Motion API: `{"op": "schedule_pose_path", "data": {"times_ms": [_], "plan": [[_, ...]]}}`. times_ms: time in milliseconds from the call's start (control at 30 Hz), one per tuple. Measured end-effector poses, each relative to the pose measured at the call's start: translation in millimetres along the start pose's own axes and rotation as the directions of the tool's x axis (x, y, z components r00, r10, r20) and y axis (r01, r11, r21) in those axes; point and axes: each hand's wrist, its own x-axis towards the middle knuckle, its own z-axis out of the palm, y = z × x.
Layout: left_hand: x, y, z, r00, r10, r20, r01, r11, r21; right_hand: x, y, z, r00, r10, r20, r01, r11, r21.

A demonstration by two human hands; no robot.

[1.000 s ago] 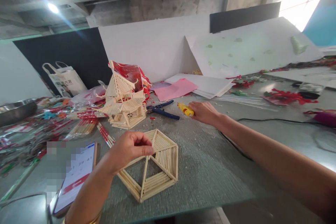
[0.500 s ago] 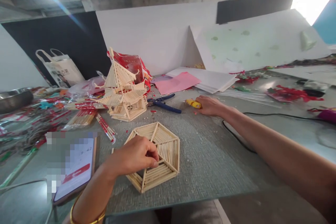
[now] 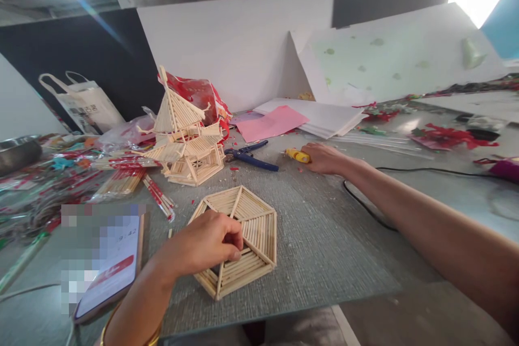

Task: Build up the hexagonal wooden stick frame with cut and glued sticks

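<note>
A hexagonal frame of wooden sticks (image 3: 247, 235) lies on the grey table mat (image 3: 320, 243). My left hand (image 3: 206, 243) rests on its near left part, fingers curled and pinched on the sticks. My right hand (image 3: 324, 158) reaches far across the table and is closed on a yellow tool (image 3: 298, 155). Behind the frame stands a tiered pagoda model of wooden sticks (image 3: 184, 138).
Blue-handled pliers (image 3: 251, 155) lie between the pagoda and the yellow tool. A phone (image 3: 109, 267) lies at the near left. Bundles of sticks (image 3: 121, 181) and red wrappers litter the left side. Pink and white paper sheets (image 3: 275, 121) lie behind. A black cable (image 3: 405, 173) crosses the right.
My left hand lowered the hexagonal frame from a tilted, raised position flat onto the mat. My right hand stayed on the yellow tool, its tip now lower on the table.
</note>
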Motion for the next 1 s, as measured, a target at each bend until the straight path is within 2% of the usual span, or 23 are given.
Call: {"op": "schedule_pose_path", "data": {"times_ms": [300,500,700,900,1000], "plan": [[0.8,-1.5,1.6,1.000,0.000,-0.018,0.000,1.000,-0.027,0.7,0.6,-0.8,0.999,-0.023,0.040,0.025,0.999,-0.032],[0.3,-3.1,5.3,0.997,0.013,-0.076,-0.016,0.999,-0.044,3.0,1.8,0.8,0.999,-0.001,0.053,0.003,0.999,-0.039],[-0.2,-3.2,8.6,0.994,0.017,-0.112,-0.016,1.000,0.008,2.3,0.5,-0.6,0.998,-0.009,0.056,0.011,0.999,-0.033],[-0.3,-2.0,9.6,0.986,0.073,-0.153,-0.070,0.997,0.021,0.5,-0.9,-1.7,0.999,-0.012,0.047,0.013,1.000,-0.024],[0.3,-0.8,9.8,0.990,0.073,-0.124,-0.066,0.996,0.060,1.2,0.3,-1.0,0.999,-0.009,0.049,0.010,1.000,-0.020]]}}
